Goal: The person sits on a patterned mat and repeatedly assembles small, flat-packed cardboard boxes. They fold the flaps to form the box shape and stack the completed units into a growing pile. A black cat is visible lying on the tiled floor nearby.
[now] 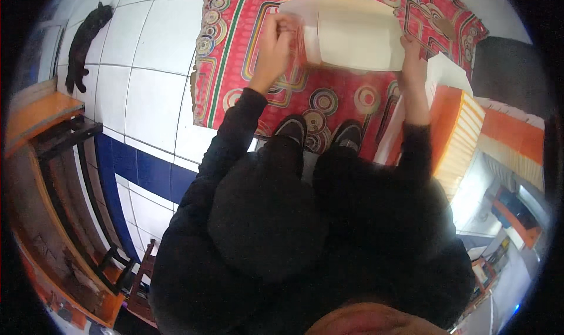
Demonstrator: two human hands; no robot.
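Observation:
A cream-white cardboard carton (355,41), with flaps standing out at its far side, is in front of me above a red patterned mat. My left hand (276,48) is closed at the carton's left side, its fingers bent at the edge and slightly blurred. At the opposite side my right hand (413,64) grips the carton's right edge, with the thumb near the top. Close by my right forearm stands a stack of flat orange and white cardboard pieces (461,132). A white cardboard flap (447,71) sticks up from it.
The red mat (235,70) with ring patterns lies under my shoes (292,126). A black cat (87,44) stretches out on the white floor tiles to the left. Wooden furniture (50,120) stands at the left, and more orange and white stacks (514,138) at the right.

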